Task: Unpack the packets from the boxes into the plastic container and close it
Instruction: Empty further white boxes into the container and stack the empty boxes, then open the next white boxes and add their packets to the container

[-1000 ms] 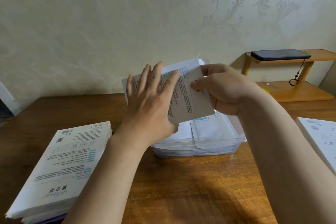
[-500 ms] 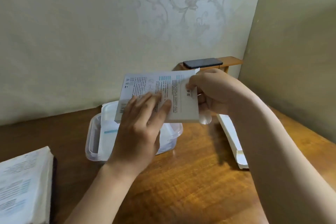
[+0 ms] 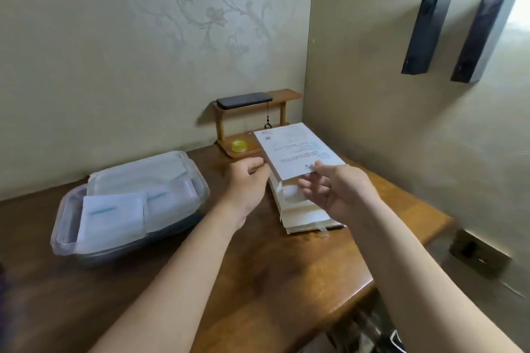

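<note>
A clear plastic container [image 3: 61, 226] stands open on the left of the wooden table, with white packets [image 3: 111, 218] lying in it. At the right, a white printed box [image 3: 295, 152] lies on top of a stack of flat white boxes [image 3: 304, 212]. My right hand [image 3: 338, 189] pinches the near end of that top box, thumb above and fingers under it. Just left of the box, my left hand [image 3: 246, 180] hovers loosely curled and holds nothing.
A small wooden shelf [image 3: 284, 94] stands against the back wall with a dark phone [image 3: 243, 100] on top and a yellow tape roll [image 3: 239, 145] on its base. The side wall runs close along the right. The table's edge [image 3: 370, 286] falls away at front right.
The printed box went from above the container to the top of the stack at the right. My left hand came off it. The view swung right.
</note>
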`<act>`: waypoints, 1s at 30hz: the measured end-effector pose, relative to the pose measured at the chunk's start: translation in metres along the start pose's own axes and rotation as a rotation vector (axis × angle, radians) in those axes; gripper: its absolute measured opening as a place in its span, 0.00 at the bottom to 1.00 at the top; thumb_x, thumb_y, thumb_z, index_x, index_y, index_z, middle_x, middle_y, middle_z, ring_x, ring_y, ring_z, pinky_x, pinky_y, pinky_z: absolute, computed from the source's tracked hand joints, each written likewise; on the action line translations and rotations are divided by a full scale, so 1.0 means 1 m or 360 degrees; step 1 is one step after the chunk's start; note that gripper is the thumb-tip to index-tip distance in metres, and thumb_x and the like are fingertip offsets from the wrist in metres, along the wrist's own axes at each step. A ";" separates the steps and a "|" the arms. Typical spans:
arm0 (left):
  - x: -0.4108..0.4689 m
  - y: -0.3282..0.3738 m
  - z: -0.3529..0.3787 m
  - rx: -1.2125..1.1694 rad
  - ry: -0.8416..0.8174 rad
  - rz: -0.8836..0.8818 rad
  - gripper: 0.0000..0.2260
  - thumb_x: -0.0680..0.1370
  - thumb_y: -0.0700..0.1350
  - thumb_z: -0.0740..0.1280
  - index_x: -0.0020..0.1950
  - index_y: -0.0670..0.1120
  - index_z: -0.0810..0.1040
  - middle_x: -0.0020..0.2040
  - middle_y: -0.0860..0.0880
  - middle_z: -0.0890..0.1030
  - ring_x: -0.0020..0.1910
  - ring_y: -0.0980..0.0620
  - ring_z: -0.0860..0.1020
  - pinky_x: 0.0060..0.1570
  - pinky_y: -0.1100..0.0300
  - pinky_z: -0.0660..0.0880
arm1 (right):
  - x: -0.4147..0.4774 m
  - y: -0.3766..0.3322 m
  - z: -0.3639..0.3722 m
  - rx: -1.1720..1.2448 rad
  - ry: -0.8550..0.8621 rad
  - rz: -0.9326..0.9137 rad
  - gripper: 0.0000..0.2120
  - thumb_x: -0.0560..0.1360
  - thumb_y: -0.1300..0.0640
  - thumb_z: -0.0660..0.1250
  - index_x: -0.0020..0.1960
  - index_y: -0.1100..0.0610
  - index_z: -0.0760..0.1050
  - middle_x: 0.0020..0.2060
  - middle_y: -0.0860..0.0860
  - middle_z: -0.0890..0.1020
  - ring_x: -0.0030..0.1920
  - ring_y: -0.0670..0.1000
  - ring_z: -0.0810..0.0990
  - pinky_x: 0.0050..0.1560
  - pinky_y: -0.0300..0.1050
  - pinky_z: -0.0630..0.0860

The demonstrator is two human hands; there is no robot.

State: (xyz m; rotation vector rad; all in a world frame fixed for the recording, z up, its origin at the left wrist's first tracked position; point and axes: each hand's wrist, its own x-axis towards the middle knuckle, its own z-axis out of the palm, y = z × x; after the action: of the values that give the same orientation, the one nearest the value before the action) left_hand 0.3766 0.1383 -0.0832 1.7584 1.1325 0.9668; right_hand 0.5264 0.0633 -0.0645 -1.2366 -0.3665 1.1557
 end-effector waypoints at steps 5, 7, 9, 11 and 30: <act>-0.006 -0.020 0.023 -0.0192 -0.0156 -0.0095 0.12 0.83 0.39 0.63 0.62 0.49 0.82 0.52 0.60 0.84 0.46 0.72 0.80 0.42 0.77 0.73 | 0.001 0.024 -0.008 0.0003 0.0134 0.0069 0.14 0.81 0.60 0.65 0.66 0.59 0.71 0.46 0.59 0.87 0.41 0.57 0.88 0.36 0.48 0.83; -0.009 -0.022 0.024 -0.0151 -0.0154 -0.0130 0.12 0.83 0.40 0.64 0.62 0.50 0.82 0.51 0.61 0.83 0.45 0.73 0.79 0.41 0.77 0.73 | 0.003 0.030 -0.011 -0.0012 0.0152 0.0107 0.13 0.81 0.59 0.66 0.65 0.58 0.71 0.46 0.59 0.86 0.40 0.57 0.88 0.38 0.49 0.84; -0.012 -0.024 0.025 -0.0105 -0.0190 -0.0161 0.11 0.83 0.42 0.65 0.61 0.50 0.84 0.55 0.59 0.85 0.51 0.66 0.81 0.45 0.71 0.75 | 0.005 0.033 -0.012 -0.0019 0.0167 0.0137 0.14 0.81 0.59 0.66 0.65 0.58 0.71 0.46 0.60 0.86 0.40 0.57 0.88 0.38 0.49 0.84; -0.012 -0.026 0.025 -0.0096 -0.0189 -0.0193 0.11 0.83 0.42 0.65 0.59 0.51 0.84 0.57 0.56 0.85 0.54 0.60 0.81 0.50 0.65 0.76 | 0.007 0.036 -0.013 -0.0023 0.0164 0.0141 0.14 0.81 0.60 0.67 0.65 0.59 0.71 0.46 0.60 0.86 0.39 0.57 0.88 0.37 0.48 0.84; -0.004 -0.031 0.022 0.0015 -0.0057 -0.0266 0.18 0.82 0.45 0.64 0.72 0.46 0.75 0.69 0.49 0.77 0.63 0.53 0.75 0.66 0.54 0.73 | -0.010 0.036 -0.011 -0.0500 0.0155 0.0020 0.16 0.82 0.51 0.62 0.50 0.65 0.78 0.31 0.58 0.84 0.24 0.51 0.78 0.25 0.39 0.73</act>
State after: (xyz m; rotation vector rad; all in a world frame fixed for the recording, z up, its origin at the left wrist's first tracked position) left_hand 0.3853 0.1381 -0.1207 1.6526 1.2411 0.8275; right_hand 0.5127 0.0449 -0.0958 -1.5647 -0.4803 1.0702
